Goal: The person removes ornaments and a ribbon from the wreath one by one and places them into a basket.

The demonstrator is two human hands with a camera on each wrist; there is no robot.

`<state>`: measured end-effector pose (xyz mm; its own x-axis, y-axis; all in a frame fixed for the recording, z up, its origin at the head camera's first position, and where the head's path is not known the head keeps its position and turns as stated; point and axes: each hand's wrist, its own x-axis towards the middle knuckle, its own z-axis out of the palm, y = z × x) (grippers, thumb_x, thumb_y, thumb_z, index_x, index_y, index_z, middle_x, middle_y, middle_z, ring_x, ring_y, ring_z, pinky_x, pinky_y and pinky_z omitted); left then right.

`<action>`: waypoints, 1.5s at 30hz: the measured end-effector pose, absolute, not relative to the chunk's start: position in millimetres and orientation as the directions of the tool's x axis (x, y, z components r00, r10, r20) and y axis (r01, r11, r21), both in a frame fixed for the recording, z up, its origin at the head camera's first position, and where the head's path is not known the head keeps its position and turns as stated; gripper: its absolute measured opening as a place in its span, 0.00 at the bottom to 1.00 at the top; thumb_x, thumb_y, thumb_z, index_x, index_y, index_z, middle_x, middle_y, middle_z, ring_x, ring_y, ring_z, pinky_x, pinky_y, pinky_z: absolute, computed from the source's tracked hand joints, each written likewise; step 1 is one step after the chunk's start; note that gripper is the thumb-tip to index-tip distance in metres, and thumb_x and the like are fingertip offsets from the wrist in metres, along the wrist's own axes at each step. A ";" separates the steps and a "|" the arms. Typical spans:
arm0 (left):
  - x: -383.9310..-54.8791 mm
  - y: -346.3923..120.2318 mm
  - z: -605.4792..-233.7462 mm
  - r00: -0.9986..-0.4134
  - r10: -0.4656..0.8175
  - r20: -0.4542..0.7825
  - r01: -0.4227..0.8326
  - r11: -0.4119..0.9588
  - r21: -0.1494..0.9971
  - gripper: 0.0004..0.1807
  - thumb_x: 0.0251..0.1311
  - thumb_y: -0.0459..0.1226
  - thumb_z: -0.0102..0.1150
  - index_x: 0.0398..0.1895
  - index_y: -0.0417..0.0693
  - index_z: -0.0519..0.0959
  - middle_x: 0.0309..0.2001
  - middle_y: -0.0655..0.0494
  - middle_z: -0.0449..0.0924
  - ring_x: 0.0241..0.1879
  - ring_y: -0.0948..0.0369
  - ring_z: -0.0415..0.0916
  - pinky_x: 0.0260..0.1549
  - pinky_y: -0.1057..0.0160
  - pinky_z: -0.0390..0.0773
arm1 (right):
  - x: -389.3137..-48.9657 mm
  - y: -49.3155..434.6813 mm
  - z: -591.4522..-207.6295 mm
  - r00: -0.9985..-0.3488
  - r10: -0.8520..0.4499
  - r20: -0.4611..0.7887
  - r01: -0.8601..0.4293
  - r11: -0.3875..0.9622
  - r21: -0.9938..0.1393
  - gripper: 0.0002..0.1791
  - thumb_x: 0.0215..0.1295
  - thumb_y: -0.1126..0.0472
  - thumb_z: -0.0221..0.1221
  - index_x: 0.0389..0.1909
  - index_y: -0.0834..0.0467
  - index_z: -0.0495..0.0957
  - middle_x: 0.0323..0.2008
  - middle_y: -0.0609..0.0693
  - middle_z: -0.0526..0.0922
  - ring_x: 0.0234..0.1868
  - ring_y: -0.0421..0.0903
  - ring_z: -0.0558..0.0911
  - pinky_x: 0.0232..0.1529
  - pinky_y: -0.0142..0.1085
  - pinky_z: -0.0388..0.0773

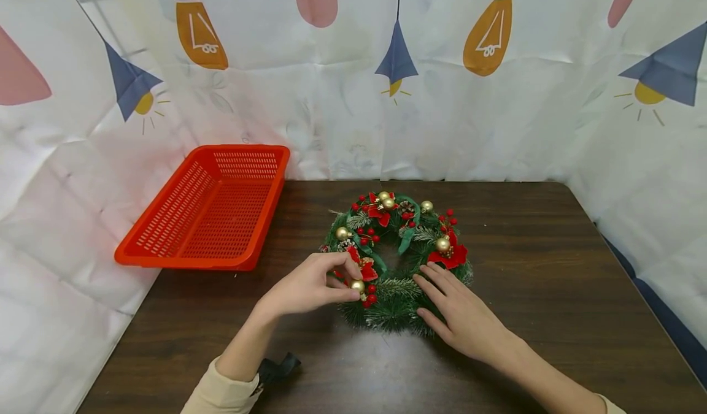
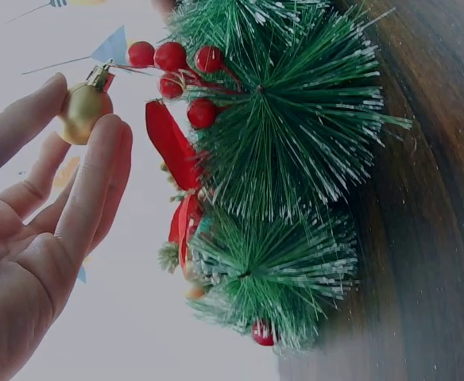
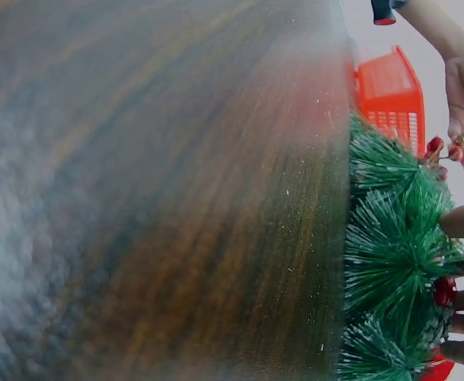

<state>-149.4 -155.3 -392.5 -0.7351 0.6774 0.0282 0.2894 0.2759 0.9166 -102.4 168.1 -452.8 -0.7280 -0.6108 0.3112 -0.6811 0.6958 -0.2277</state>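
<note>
Nearest us, dark wood spreads before the green Christmas wreath [image 1: 397, 288], which sits near the middle of the desk [image 1: 552, 316]; the near edge lies out of frame. We have a broad stretch of wood towards the right edge and only a narrow strip behind, before the far edge. Towards the far left corner, a red perforated plastic basket [image 1: 188, 262] reaches past the left edge, a gap from the wreath.

We see the right hand [image 1: 464, 313] relaxed, gripping nothing, its fingers spread and resting on the wreath's front right. The left hand [image 1: 315, 285] pinches a gold bauble [image 2: 81, 115] between thumb and fingers, beside red berries [image 2: 170, 55]; we cannot tell whether its cap is attached.

The wood-grain top catches a soft glare in front. Beyond the far edge hangs a white curtain [image 1: 353, 119] printed with bulbs and lamps.
</note>
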 end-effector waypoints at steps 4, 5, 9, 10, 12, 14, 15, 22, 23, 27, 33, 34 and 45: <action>-149.5 -160.2 -394.1 -0.742 0.670 0.021 0.263 0.262 0.929 0.12 0.60 0.30 0.73 0.43 0.48 0.80 0.43 0.55 0.83 0.45 0.58 0.83 0.44 0.58 0.85 | -102.1 168.2 -452.8 -0.732 -0.610 0.304 -0.678 0.699 -0.229 0.36 0.70 0.50 0.66 0.71 0.64 0.70 0.71 0.62 0.69 0.75 0.61 0.63 0.69 0.58 0.65; -149.6 -161.5 -394.5 -0.745 0.667 0.021 0.258 0.259 0.931 0.12 0.60 0.30 0.73 0.43 0.48 0.80 0.43 0.55 0.83 0.45 0.57 0.83 0.44 0.58 0.86 | -101.9 168.1 -452.9 -0.732 -0.611 0.303 -0.678 0.698 -0.229 0.36 0.70 0.50 0.66 0.72 0.64 0.70 0.71 0.62 0.69 0.75 0.61 0.63 0.69 0.58 0.65; -150.6 -167.3 -396.3 -0.760 0.649 0.024 0.249 0.257 0.934 0.12 0.61 0.31 0.73 0.44 0.48 0.80 0.44 0.54 0.82 0.44 0.56 0.83 0.45 0.58 0.85 | -101.6 168.6 -453.4 -0.733 -0.610 0.300 -0.676 0.700 -0.230 0.36 0.70 0.49 0.66 0.72 0.64 0.70 0.72 0.61 0.69 0.75 0.60 0.63 0.69 0.58 0.65; -151.0 -168.9 -396.7 -0.764 0.645 0.025 0.246 0.255 0.935 0.12 0.61 0.32 0.73 0.45 0.48 0.80 0.45 0.53 0.82 0.44 0.55 0.84 0.45 0.57 0.85 | -101.6 168.7 -453.5 -0.733 -0.611 0.300 -0.677 0.700 -0.229 0.36 0.70 0.49 0.66 0.72 0.64 0.70 0.72 0.62 0.69 0.75 0.60 0.63 0.69 0.58 0.65; -151.6 -171.9 -397.2 -0.770 0.638 0.025 0.238 0.250 0.939 0.13 0.61 0.32 0.73 0.45 0.47 0.80 0.45 0.52 0.82 0.44 0.54 0.84 0.46 0.57 0.85 | -101.5 168.8 -453.8 -0.733 -0.611 0.300 -0.677 0.700 -0.227 0.36 0.70 0.49 0.66 0.72 0.64 0.70 0.72 0.62 0.69 0.75 0.60 0.63 0.69 0.58 0.65; -152.5 -175.0 -397.2 -0.773 0.633 0.028 0.234 0.244 0.941 0.13 0.61 0.32 0.73 0.46 0.47 0.80 0.45 0.52 0.82 0.44 0.53 0.84 0.46 0.57 0.85 | -101.5 168.8 -454.1 -0.732 -0.611 0.301 -0.677 0.701 -0.225 0.36 0.70 0.49 0.66 0.72 0.64 0.70 0.72 0.61 0.69 0.75 0.60 0.63 0.69 0.58 0.65; -153.0 -176.5 -397.1 -0.775 0.632 0.029 0.232 0.241 0.943 0.13 0.61 0.32 0.73 0.46 0.46 0.80 0.45 0.51 0.82 0.44 0.53 0.84 0.46 0.57 0.85 | -101.5 168.9 -454.2 -0.732 -0.611 0.302 -0.677 0.701 -0.223 0.36 0.70 0.49 0.66 0.72 0.64 0.70 0.72 0.61 0.69 0.75 0.60 0.63 0.69 0.58 0.65; -156.1 -187.3 -392.4 -0.788 0.615 0.024 0.225 0.251 0.941 0.13 0.60 0.31 0.73 0.46 0.46 0.80 0.46 0.50 0.82 0.46 0.53 0.83 0.46 0.56 0.85 | -101.0 169.3 -453.2 -0.721 -0.611 0.326 -0.685 0.700 -0.203 0.36 0.70 0.50 0.66 0.72 0.64 0.70 0.72 0.62 0.68 0.75 0.60 0.63 0.69 0.57 0.66; -156.6 -189.2 -391.5 -0.792 0.610 0.022 0.224 0.258 0.940 0.13 0.60 0.31 0.73 0.45 0.46 0.80 0.46 0.50 0.82 0.46 0.53 0.83 0.45 0.56 0.85 | -101.0 169.1 -452.8 -0.720 -0.611 0.328 -0.685 0.700 -0.201 0.36 0.70 0.50 0.66 0.72 0.64 0.70 0.72 0.62 0.68 0.75 0.60 0.63 0.69 0.57 0.65; -158.3 -198.1 -387.5 -0.807 0.590 0.014 0.218 0.276 0.936 0.13 0.61 0.31 0.73 0.45 0.45 0.80 0.47 0.49 0.81 0.46 0.52 0.83 0.46 0.56 0.85 | -101.3 167.7 -451.4 -0.718 -0.614 0.328 -0.687 0.700 -0.195 0.36 0.70 0.50 0.66 0.72 0.65 0.70 0.73 0.62 0.67 0.75 0.60 0.63 0.69 0.56 0.65; -161.2 -211.2 -381.9 -0.818 0.574 0.031 0.241 0.293 0.925 0.13 0.62 0.34 0.73 0.46 0.46 0.81 0.47 0.49 0.82 0.46 0.49 0.83 0.45 0.55 0.85 | -100.1 161.9 -446.5 -0.725 -0.616 0.310 -0.683 0.703 -0.200 0.34 0.73 0.53 0.62 0.73 0.66 0.68 0.74 0.61 0.65 0.76 0.57 0.63 0.71 0.55 0.62; -161.6 -212.8 -381.3 -0.821 0.570 0.034 0.245 0.298 0.923 0.13 0.62 0.34 0.73 0.46 0.46 0.81 0.47 0.49 0.82 0.46 0.48 0.83 0.45 0.55 0.85 | -99.8 160.5 -445.8 -0.727 -0.614 0.307 -0.681 0.704 -0.203 0.34 0.74 0.52 0.61 0.74 0.66 0.67 0.75 0.60 0.65 0.76 0.57 0.62 0.72 0.55 0.62; -164.0 -226.9 -376.7 -0.863 0.503 0.040 0.256 0.368 0.894 0.13 0.62 0.38 0.74 0.46 0.48 0.81 0.46 0.50 0.82 0.43 0.52 0.84 0.42 0.56 0.86 | -97.9 148.9 -444.8 -0.718 -0.640 0.275 -0.690 0.707 -0.155 0.40 0.75 0.44 0.59 0.79 0.59 0.61 0.77 0.57 0.61 0.76 0.57 0.62 0.72 0.56 0.60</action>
